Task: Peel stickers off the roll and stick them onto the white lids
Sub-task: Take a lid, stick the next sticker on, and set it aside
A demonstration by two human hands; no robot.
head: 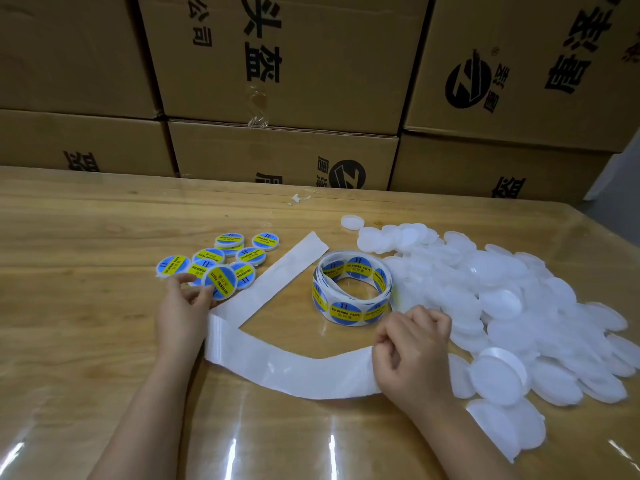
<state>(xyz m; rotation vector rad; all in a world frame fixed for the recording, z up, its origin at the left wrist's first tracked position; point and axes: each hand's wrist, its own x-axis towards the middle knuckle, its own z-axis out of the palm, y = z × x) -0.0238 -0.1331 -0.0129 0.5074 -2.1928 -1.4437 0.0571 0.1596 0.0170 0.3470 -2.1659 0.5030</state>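
Stickered lid (221, 281), pinched in fingers of left hand (180, 306) at centre left: set flat among finished lids (221, 253), keeping right hand (412, 351) fingers clamped on backing strip (294, 370) below central sticker roll (351, 289).

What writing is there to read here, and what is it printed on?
"SOLDERING PASTE": round blue-and-yellow stickers on the roll, and on the labelled white lids.
"II": same stickers.
"头盔", "公司": brown cardboard box, printed sideways.
Small middle line on stickers, other box print: too blurred or cut off.
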